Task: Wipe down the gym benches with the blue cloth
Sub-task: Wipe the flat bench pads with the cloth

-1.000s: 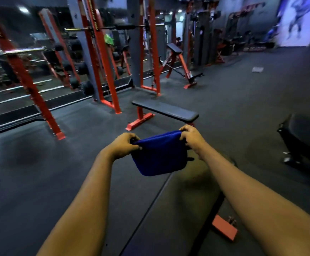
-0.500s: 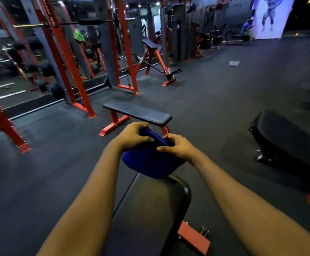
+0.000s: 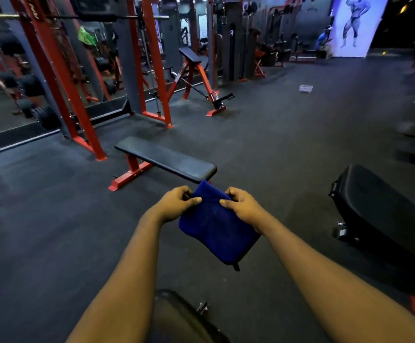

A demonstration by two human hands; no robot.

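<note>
Both hands, left hand [image 3: 176,203] and right hand [image 3: 242,206], pinch the blue cloth [image 3: 216,229] in mid-air; a loose pinch could drop it before the flat bench [image 3: 167,159].

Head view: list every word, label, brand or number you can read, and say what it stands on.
None can be read.
White lettering on the red steel rack upright: too blurred.
Pale mark on the dark grey machine column: too small.
White flat item on the floor: too small.
</note>
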